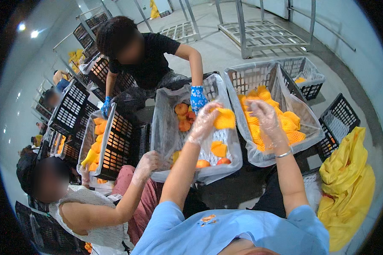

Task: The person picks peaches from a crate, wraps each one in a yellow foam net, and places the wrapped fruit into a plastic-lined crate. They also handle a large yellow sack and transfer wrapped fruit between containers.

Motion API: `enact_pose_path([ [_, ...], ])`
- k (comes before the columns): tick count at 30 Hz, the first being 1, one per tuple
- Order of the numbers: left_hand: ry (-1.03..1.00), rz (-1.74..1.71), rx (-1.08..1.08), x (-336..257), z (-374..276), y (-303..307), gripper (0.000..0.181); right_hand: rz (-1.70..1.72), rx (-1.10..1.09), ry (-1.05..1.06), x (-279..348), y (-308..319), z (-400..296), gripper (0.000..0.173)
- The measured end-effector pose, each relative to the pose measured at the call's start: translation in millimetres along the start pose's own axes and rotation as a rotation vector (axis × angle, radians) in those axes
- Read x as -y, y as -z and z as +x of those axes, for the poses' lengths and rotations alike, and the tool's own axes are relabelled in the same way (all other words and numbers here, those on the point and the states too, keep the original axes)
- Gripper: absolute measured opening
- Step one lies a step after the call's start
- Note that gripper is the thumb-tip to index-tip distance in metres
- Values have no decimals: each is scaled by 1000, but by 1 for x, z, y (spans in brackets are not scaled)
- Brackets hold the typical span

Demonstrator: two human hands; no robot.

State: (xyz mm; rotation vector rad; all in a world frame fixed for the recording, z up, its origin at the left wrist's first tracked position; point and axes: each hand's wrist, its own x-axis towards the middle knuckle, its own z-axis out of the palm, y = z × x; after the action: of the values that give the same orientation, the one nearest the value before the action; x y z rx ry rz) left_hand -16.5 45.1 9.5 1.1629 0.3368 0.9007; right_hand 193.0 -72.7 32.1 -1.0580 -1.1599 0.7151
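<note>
My left hand [204,122], in a clear plastic glove, holds a yellow foam net sleeve [224,118] over the right side of a lined crate [237,159]. Whether a fruit is inside that sleeve, I cannot tell. Loose orange-red round fruits [182,109] lie at that crate's far end, with a few more at its near end beside another foam net [218,149]. My right hand [265,119], gloved alike, is over the right crate [312,134], its fingers apart and slightly blurred. Below it lie several fruits in yellow foam nets [287,122].
A co-worker's blue-gloved hand [198,98] reaches into the middle crate close to my left hand. Another co-worker's clear-gloved hand [148,164] is at its left edge. A black crate of netted fruits [97,146] stands left; a yellow sack [348,191] lies right, near metal racks [261,35] beyond.
</note>
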Motion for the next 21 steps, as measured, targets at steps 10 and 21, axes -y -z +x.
enact_pose_path([
  [10, -371, 423, -16, 15, -42, -51, 55, 147, 351, -49, -12, -48, -15, 70],
  [21, -108, -3, -528, 18, -91, -65, 25, 269, 579, -146, -5, -48, -37, 58],
])
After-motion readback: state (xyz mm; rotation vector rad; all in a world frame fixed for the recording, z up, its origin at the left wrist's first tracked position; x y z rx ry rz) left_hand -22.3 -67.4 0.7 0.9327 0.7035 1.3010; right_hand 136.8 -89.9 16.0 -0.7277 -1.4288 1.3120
